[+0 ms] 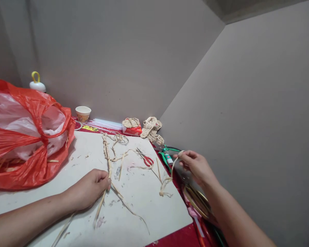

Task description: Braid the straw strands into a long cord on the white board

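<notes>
My left hand (pixel 95 187) is closed around the lower part of a braided straw cord (pixel 106 151) on the white board (pixel 134 212). Loose straw ends fan out below that hand. Over the board's right edge, my right hand (pixel 194 164) pinches the top of a pale straw strand (pixel 173 168), which hangs down to a knotted clump on the board. Red-handled scissors (pixel 147 160) lie between the hands, among thin straw strips.
At the left sits a large red plastic bag (pixel 43 137) with straw. Along the back stand a paper cup (pixel 83 114), white sticks (pixel 108 124) and woven straw pieces (pixel 151 127). Green-handled pliers (pixel 164 161) and gold rings (pixel 197 200) lie at the right, beside a grey wall.
</notes>
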Motion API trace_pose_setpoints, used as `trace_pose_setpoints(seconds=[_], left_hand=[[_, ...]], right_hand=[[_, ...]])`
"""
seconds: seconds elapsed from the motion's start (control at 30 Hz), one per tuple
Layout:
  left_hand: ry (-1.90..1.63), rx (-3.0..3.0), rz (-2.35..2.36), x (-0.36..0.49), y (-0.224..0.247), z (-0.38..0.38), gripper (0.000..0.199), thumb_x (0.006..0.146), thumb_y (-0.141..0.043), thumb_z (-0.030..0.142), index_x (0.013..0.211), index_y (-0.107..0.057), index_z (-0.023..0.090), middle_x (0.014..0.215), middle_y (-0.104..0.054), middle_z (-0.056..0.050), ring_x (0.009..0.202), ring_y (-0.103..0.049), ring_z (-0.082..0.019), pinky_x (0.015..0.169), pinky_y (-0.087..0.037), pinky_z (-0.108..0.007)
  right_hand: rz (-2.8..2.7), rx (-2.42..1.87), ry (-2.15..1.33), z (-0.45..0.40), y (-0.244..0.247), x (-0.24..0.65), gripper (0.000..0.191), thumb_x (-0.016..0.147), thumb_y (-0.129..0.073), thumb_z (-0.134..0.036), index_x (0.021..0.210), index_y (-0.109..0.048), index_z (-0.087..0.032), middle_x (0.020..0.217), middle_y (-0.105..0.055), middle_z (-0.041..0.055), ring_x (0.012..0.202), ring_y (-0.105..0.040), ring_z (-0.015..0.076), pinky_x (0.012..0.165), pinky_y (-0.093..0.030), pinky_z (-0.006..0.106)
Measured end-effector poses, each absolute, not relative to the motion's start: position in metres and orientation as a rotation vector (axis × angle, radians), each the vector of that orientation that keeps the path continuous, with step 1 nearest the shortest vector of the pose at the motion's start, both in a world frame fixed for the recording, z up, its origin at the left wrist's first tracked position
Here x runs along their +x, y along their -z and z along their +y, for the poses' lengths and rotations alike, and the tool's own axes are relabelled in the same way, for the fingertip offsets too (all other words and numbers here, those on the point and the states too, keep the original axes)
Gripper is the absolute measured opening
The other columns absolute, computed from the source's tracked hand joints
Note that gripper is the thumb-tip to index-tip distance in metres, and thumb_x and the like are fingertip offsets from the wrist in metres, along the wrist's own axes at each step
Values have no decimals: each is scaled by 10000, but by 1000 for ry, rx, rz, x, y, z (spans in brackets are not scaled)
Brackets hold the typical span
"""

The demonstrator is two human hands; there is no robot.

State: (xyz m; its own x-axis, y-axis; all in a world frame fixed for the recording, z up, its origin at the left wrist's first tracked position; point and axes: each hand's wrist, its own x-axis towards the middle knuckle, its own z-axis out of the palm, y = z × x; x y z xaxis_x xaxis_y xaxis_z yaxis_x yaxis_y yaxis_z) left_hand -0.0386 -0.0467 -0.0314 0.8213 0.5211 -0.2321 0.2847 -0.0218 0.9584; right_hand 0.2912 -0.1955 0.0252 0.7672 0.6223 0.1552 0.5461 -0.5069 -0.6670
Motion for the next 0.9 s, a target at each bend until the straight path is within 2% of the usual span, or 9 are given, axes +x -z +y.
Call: trace_pose_setpoints(seconds=[0.07,0.13,0.2,0.27,0.4,0.53,0.73,0.9], left_hand=[[-189,1627,650,-39,29,-46,291,779,-489,421,620,-463,179,444,-301,85,424,-211,-68,466,-150,-218],[-169,1632,657,-39,27,-47,295,779,-487,431,628,-473,177,437,-299,86,422,-209,-69,464,-148,-218],[-172,1636,660,-40,26,-47,302,776,-489,440,635,-488,173,436,-304,84,425,-218,-71,461,-153,-219],[-191,1643,654,-40,27,-48,306,777,-485,443,645,-507,167,440,-318,80,433,-236,-74,461,-163,-219],[-207,1647,661,-41,29,-48,327,792,-467,459,662,-526,164,432,-318,78,425,-234,-74,456,-160,-223],[-200,1630,656,-42,26,-47,334,796,-465,471,675,-527,167,418,-305,82,414,-226,-73,451,-158,-224],[-212,1588,626,-42,28,-47,297,808,-455,426,677,-513,166,433,-324,81,422,-237,-68,458,-171,-224],[-242,1572,589,-42,30,-49,309,807,-464,402,603,-437,171,492,-372,67,461,-274,-66,477,-208,-223]], right_hand=[[-762,-1924,-347,-202,-34,266,257,703,-606,-418,687,-501,-184,720,-652,36,453,-472,78,393,-355,191],[-628,-1632,-643,-205,-40,238,295,602,-751,-358,685,-530,-182,622,-609,-5,413,-419,57,365,-307,170],[-549,-1541,-838,-205,-42,209,281,593,-793,-310,721,-578,-182,516,-546,-42,375,-372,41,359,-283,157],[-516,-1529,-955,-201,-39,184,286,578,-816,-297,749,-624,-173,508,-546,-39,379,-386,45,366,-303,162],[-535,-1514,-1053,-186,-20,148,290,561,-831,-325,723,-656,-159,539,-584,-14,429,-442,61,396,-338,166],[-556,-1489,-1165,-171,-3,120,328,565,-826,-344,790,-667,-167,530,-594,-16,401,-427,61,386,-325,171],[-667,-1479,-1190,-162,16,86,309,690,-723,-416,770,-594,-146,519,-586,-28,342,-387,37,352,-283,154],[-717,-1497,-1117,-153,24,75,291,748,-659,-416,766,-541,-150,529,-604,-17,329,-372,40,340,-266,154]])
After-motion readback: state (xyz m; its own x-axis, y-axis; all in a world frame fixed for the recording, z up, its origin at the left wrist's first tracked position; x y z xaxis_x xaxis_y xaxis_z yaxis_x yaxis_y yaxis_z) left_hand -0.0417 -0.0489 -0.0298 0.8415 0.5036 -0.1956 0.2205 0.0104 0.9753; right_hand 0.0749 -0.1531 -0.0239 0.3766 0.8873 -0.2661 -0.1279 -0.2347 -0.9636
